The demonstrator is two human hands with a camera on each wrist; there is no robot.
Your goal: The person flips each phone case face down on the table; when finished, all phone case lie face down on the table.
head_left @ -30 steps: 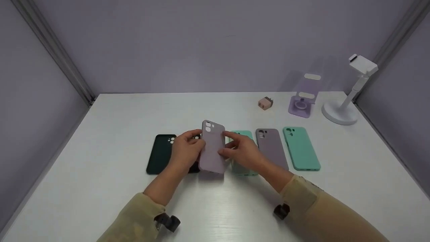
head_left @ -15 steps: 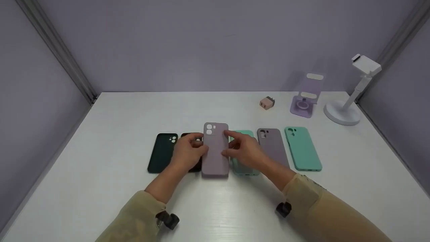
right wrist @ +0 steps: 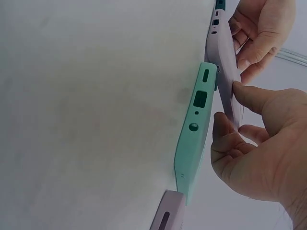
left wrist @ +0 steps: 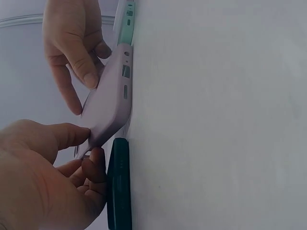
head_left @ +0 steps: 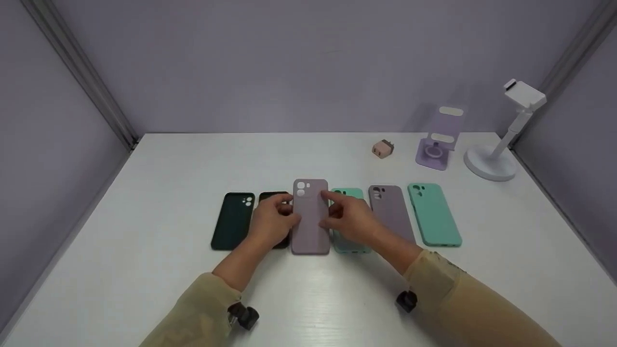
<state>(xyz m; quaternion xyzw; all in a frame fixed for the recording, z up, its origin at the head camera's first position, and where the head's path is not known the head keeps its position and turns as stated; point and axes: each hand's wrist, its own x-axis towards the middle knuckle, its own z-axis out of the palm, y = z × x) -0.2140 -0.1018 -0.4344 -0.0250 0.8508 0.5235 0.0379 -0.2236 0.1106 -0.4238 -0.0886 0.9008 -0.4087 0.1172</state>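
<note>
A lilac phone case (head_left: 310,231) is between both hands in the middle of the row, back side up with its camera holes at the far end. In the left wrist view its near end, with port holes, lies right at the table, while the far part slopes up. My left hand (head_left: 271,219) pinches its left edge, thumb on the back and fingers beneath. My right hand (head_left: 354,219) pinches its right edge the same way. A dark green case (head_left: 274,195) lies partly hidden under the left hand, and a mint case (head_left: 354,246) under the right hand.
Another dark green case (head_left: 231,224) lies at the row's left end. To the right lie a second lilac case (head_left: 391,207) and a mint case (head_left: 435,214). Behind stand a pink charger plug (head_left: 382,149), a purple phone stand (head_left: 443,130) and a white stand (head_left: 490,164).
The lilac case, tilted and raised a second ago, has straightened and come down toward the table, slightly nearer the person. Both hands keep their pinch on it and have moved with it.
</note>
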